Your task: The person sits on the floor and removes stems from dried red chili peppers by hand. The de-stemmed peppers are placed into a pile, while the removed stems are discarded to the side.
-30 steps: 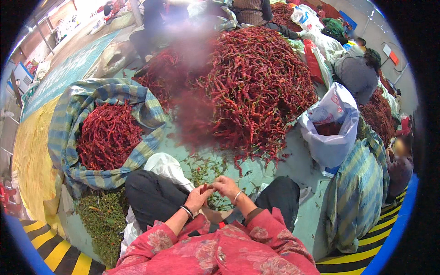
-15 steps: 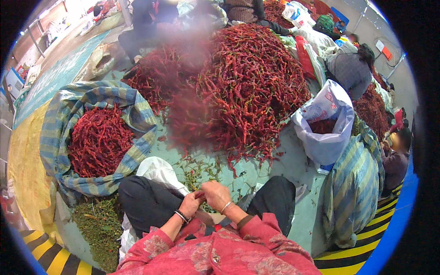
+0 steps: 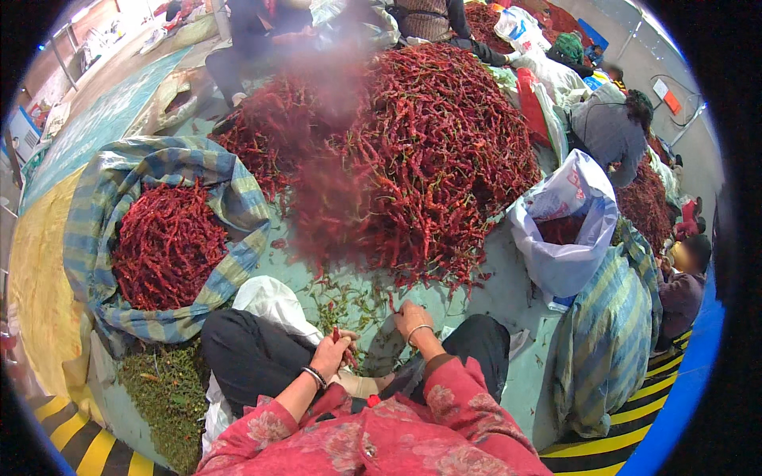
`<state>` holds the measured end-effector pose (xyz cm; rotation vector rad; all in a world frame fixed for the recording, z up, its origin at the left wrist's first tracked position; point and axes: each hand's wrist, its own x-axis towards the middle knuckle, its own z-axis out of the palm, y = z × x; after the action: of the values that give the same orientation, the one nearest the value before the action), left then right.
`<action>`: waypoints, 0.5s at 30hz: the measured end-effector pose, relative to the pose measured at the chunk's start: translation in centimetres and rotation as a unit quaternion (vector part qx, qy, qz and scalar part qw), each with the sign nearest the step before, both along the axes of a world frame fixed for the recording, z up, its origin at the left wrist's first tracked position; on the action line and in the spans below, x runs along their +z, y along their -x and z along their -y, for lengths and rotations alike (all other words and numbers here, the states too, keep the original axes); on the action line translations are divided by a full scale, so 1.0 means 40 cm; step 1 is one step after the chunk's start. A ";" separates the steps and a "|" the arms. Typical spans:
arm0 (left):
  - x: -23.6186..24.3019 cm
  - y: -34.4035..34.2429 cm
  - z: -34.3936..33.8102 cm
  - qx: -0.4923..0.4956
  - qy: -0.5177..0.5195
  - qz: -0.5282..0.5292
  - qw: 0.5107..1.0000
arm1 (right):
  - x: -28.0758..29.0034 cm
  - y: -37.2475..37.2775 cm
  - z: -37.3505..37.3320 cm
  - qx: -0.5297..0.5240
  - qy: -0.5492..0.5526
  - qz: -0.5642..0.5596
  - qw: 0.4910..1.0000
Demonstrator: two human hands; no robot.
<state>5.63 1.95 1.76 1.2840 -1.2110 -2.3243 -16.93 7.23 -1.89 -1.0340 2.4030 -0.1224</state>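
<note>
Between my legs, my left hand [image 3: 332, 355] is closed around a few red chili peppers [image 3: 336, 333], whose ends stick out past the fingers. My right hand [image 3: 413, 320] reaches forward to the near edge of a big heap of red chili peppers [image 3: 444, 159]. Its fingers are bent together at a single red chili pepper [image 3: 391, 301]; the grip is partly hidden. Green stems and bits [image 3: 349, 305] lie scattered on the pale green floor just ahead of my hands.
A blue-and-yellow checked sack [image 3: 83, 246] of chilies stands open at left, above a pile of green stems [image 3: 163, 393]. To the right are an open white sack [image 3: 563, 262] and a full checked sack [image 3: 607, 341]. Other people [image 3: 611, 127] sit around the heap. A blur covers part of it.
My hands were together and have come apart. The right one has moved forward to the heap's edge; the left one stays back with chilies showing in it.
</note>
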 end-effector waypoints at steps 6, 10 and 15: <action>-0.008 0.022 0.006 0.034 0.006 0.001 0.999 | 0.086 -0.169 -0.064 0.138 0.135 0.293 0.936; 0.023 0.001 -0.002 -0.019 0.037 0.017 0.999 | 0.134 -0.169 -0.045 0.160 0.065 0.373 0.912; 0.050 -0.006 -0.006 -0.033 0.063 0.009 0.997 | 0.166 -0.149 -0.033 0.060 0.138 0.480 0.864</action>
<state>5.85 2.20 3.75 1.2422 -1.4013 -2.2441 -10.95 8.54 4.76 -0.9200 1.4215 -0.7641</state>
